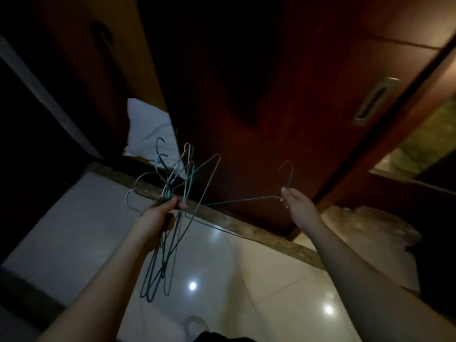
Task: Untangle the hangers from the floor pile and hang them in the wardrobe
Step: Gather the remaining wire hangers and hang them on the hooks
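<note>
My left hand (pixel 161 213) grips a bunch of several thin wire hangers (pixel 170 183), green and pale, with hooks pointing up and bodies hanging below my wrist. My right hand (pixel 294 202) pinches the neck of a single green wire hanger (pixel 287 174), hook up; its wire shoulder stretches left toward the bunch and still crosses it. Both hands are in front of the dark wooden wardrobe (pixel 246 95), whose open interior at the upper left is dark.
A wardrobe door with a recessed metal handle (pixel 375 99) stands at the right. A white folded cloth (pixel 150 129) lies inside the wardrobe's base. Glossy pale floor tiles (pixel 234 280) lie below, past a stone threshold (pixel 246 230). Crumpled plastic (pixel 385 225) sits at the right.
</note>
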`<state>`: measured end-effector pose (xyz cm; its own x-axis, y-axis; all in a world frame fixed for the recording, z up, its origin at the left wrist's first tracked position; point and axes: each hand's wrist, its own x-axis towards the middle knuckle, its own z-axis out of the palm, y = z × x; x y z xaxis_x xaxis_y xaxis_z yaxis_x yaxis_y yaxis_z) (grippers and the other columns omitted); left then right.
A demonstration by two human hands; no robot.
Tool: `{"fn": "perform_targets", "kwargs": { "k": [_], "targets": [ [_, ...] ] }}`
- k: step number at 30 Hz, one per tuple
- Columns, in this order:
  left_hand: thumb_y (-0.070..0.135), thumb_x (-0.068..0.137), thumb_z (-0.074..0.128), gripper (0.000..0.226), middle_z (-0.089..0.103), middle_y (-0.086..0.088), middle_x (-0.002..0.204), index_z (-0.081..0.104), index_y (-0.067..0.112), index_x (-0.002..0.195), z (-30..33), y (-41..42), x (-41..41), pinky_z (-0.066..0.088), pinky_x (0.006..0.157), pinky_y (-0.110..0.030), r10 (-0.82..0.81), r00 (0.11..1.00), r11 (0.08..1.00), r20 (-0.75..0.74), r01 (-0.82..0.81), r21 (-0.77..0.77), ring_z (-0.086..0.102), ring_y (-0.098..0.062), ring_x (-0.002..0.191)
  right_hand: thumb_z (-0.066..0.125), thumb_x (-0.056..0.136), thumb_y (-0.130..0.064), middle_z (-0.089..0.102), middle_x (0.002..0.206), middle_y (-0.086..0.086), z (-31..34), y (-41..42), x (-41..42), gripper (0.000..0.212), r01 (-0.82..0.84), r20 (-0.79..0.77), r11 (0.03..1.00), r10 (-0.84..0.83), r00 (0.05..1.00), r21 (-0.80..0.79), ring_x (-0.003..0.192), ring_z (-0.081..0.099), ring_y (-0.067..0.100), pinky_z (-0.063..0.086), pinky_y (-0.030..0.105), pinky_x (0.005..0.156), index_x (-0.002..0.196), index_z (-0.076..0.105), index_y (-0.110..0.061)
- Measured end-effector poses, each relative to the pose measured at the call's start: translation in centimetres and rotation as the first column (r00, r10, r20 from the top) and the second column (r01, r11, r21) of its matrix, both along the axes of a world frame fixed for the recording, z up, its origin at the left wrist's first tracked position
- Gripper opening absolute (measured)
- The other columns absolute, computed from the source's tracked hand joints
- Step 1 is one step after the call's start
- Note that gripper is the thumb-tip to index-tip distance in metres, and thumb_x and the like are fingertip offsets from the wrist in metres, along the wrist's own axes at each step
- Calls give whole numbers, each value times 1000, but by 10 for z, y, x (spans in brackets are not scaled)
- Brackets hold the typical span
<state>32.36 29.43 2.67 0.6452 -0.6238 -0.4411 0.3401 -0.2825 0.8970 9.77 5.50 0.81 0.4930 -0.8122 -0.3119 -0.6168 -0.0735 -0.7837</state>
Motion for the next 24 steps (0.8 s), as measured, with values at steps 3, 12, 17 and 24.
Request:
{"fn": "perform_targets", "kwargs": {
  "k": [3,12,17,24],
  "targets": [
    [17,102,46,21,51,2,59,53,9,83,1,43,66,25,36,-16,164,986,986,-41,-165,-16,33,-7,37,37,102,-44,59,82,1,1,24,74,38,-75,30,997,75,997,-7,81,55,19,37,33,68,86,60,-18],
    [15,102,46,18,34,3,56,49,14,85,42,126,198,24,42,-20,454,887,891,88,-452,-36,30,-10,46,40,102,-41,64,89,6,27,63,254,36,-227,45,969,232,972,-95,84,59,19,44,36,72,95,63,-14],
    [16,103,45,21,35,8,46,48,13,83,62,128,271,26,35,-15,507,858,860,79,-498,-110,31,-5,35,42,103,-36,62,81,2,50,63,349,35,-336,23,931,342,939,-146,69,55,14,39,32,62,97,63,-9],
    [18,103,43,23,34,8,44,52,15,82,111,94,385,23,35,-15,519,849,848,96,-498,-183,28,-6,33,42,103,-32,60,83,-1,78,53,501,29,-464,-12,854,475,880,-235,66,52,15,35,31,55,91,59,-13]
  ]
}}
